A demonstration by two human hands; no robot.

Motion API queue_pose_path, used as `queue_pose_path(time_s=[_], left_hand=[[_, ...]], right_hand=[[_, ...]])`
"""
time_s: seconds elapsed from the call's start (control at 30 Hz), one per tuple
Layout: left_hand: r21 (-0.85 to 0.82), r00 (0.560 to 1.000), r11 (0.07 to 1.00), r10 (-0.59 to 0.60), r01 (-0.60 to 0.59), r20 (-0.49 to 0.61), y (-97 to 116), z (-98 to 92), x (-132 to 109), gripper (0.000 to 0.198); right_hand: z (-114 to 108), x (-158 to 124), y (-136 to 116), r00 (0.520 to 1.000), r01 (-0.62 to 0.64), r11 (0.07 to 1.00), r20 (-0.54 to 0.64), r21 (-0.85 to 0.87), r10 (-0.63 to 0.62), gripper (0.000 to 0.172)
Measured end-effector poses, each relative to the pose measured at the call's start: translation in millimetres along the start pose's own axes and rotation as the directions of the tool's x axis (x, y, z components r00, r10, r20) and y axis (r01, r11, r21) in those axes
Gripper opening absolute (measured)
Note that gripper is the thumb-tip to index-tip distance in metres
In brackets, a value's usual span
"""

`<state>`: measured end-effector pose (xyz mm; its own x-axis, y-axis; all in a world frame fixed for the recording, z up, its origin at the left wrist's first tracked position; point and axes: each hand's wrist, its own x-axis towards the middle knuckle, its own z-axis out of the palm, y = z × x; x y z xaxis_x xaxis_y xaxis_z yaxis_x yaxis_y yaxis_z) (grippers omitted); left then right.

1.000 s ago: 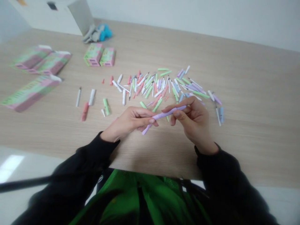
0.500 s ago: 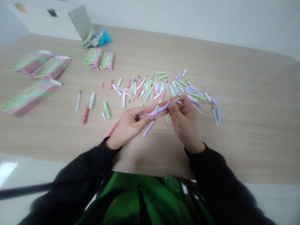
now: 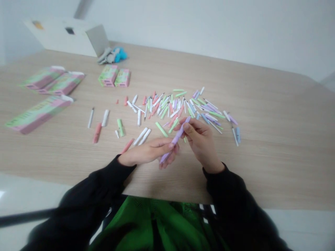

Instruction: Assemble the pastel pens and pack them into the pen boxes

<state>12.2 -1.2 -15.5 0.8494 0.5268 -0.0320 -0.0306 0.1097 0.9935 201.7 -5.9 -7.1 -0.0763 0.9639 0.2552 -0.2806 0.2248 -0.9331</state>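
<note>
A lilac plastic pen (image 3: 176, 139) is held above the desk (image 3: 264, 164), its lower end gripped by the curled left hand (image 3: 146, 152), its upper part pinched by the right hand (image 3: 199, 139) (loose pen parts (image 3: 167, 108) are scattered just beyond).

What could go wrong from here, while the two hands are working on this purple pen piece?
The lilac pen piece is held only in the fingers of the right hand and left hand, so it might slip and drop among the loose pen pieces. The left hand could also knock the two white pieces lying close beside it.
</note>
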Motion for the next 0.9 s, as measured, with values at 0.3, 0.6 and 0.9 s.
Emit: queue_pose_path(time_s=[0.3,0.6,0.9], left_hand=[[0.311,0.902,0.95,0.142,-0.009,-0.409,5.8,4.9,6.8,0.039],[0.122,0.936,0.992,0.078,-0.038,-0.344,3.1,-1.6,1.6,0.039],[0.327,0.873,0.945,0.18,-0.025,-0.453,-1.7,0.9,6.4,0.028]], right_hand=[[-3.5,4.3,-2.5,0.987,0.065,0.997,-0.143,-0.048,-0.071,0.015],[-2.7,1.5,-6.2,0.992,0.077,0.984,-0.086,-0.163,-0.092,0.017],[1.4,-0.2,2.0,0.988,0.044,0.99,-0.141,-0.134,-0.063,0.021]])
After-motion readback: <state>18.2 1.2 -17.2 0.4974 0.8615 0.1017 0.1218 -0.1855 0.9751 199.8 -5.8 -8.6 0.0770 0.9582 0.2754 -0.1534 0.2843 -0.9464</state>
